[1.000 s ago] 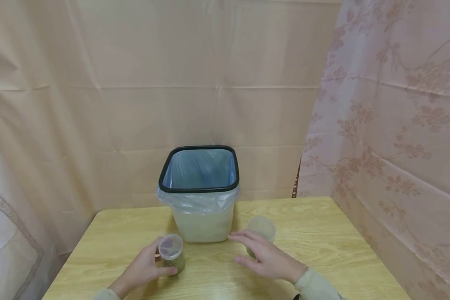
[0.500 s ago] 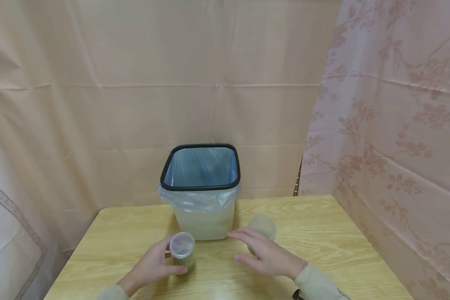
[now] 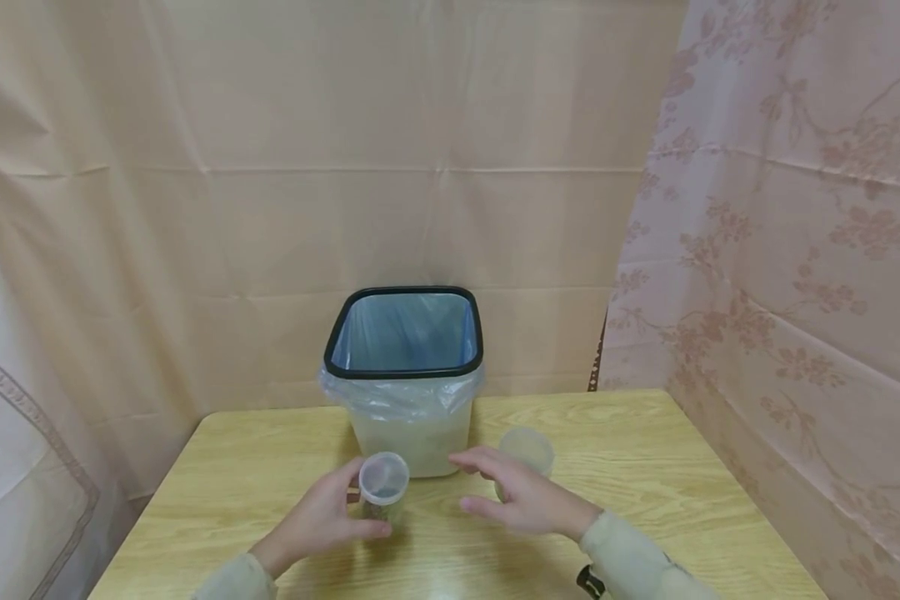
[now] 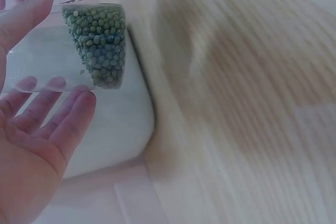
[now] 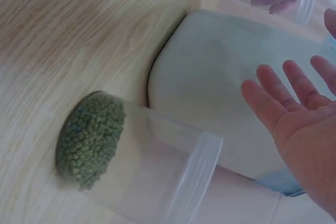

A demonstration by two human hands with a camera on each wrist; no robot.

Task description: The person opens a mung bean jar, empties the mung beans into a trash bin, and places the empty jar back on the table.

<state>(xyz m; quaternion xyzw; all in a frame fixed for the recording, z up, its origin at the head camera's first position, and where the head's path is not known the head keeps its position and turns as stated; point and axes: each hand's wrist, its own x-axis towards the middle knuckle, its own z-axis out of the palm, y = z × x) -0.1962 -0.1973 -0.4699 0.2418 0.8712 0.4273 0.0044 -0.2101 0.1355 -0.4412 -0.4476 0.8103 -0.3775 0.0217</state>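
Observation:
My left hand [image 3: 317, 515] grips a clear plastic jar [image 3: 383, 487] with a translucent lid. Green beans [image 4: 98, 43] fill its bottom part, their surface slanting in the left wrist view. Thumb and fingers lie on opposite sides of this jar. A second lidded clear jar [image 5: 152, 156], also partly filled with green beans [image 5: 90, 140], stands upright on the table to the right. My right hand [image 3: 527, 498] hovers beside it with fingers spread and nothing held, covering much of that jar in the head view.
Behind both hands stands a pale waste bin [image 3: 412, 437] with a black rim [image 3: 403, 374] and a bluish plastic liner [image 3: 405, 333]. The wooden table [image 3: 667, 500] ends at a beige curtain [image 3: 307, 208], with a floral curtain [image 3: 810, 275] along the right.
My left hand has moved the jar to the right and slightly away from me, closer to the bin's front. The right hand has shifted slightly, its fingers a little more spread.

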